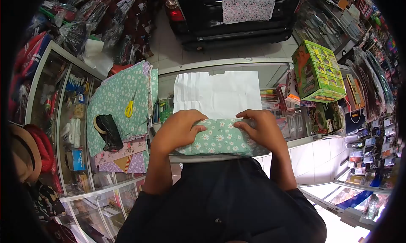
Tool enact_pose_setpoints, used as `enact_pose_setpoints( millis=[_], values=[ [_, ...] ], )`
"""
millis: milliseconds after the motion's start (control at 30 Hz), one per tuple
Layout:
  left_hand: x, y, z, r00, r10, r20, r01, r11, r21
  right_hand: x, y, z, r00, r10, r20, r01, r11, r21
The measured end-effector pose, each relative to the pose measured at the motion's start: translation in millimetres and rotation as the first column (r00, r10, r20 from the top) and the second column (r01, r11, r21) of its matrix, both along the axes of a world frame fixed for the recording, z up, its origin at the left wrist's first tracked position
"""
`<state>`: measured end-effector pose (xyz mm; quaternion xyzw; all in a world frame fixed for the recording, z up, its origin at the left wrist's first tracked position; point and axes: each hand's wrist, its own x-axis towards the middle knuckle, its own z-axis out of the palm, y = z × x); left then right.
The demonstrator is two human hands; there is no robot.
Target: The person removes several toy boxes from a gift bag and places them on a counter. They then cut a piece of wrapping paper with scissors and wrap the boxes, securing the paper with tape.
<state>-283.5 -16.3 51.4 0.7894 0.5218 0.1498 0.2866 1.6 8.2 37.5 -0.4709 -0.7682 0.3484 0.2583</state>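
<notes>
A sheet of wrapping paper lies on the glass counter in front of me. Its white underside faces up at the far part and carries several parallel creases at the left. The near part is turned over, showing the green daisy-print wrapping paper (220, 137). My left hand (177, 131) grips the left part of the folded edge between thumb and fingers. At the right part of the same edge, my right hand (264, 131) pinches the paper in the same way. Whether anything lies under the fold is hidden.
Patterned sheets (114, 91) are stacked at the left, with yellow scissors (129, 109) and a black tape dispenser (108, 133) on top. A green box (319, 72) stands on the right of the glass counter (275, 69). Beyond is a black car (203, 15).
</notes>
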Motion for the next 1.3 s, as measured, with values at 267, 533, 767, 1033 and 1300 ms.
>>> enact_pose_setpoints(
  millis=[267, 533, 767, 1033, 1300],
  values=[
    [-7, 17, 9, 0.986, -0.140, 0.096, 0.153, 0.976, -0.153, 9, 7, 0, 0.997, 0.059, -0.040, -0.062, 0.995, -0.081],
    [-8, 20, 13, 0.978, -0.177, 0.108, 0.192, 0.969, -0.154, 22, 29, -30, 0.951, 0.109, -0.288, -0.174, 0.962, -0.210],
    [1, 13, 7, 0.980, -0.146, 0.134, 0.142, 0.989, 0.034, 22, 41, -53, 0.884, 0.179, -0.432, -0.367, 0.839, -0.402],
    [2, 4, 18, 0.976, -0.129, 0.174, 0.138, 0.990, -0.042, 9, 37, -55, 0.873, 0.242, -0.424, -0.436, 0.777, -0.454],
    [-5, 1, 17, 0.962, -0.212, 0.174, 0.220, 0.975, -0.028, 2, 35, -59, 0.876, 0.147, -0.460, -0.372, 0.813, -0.448]
  ],
)
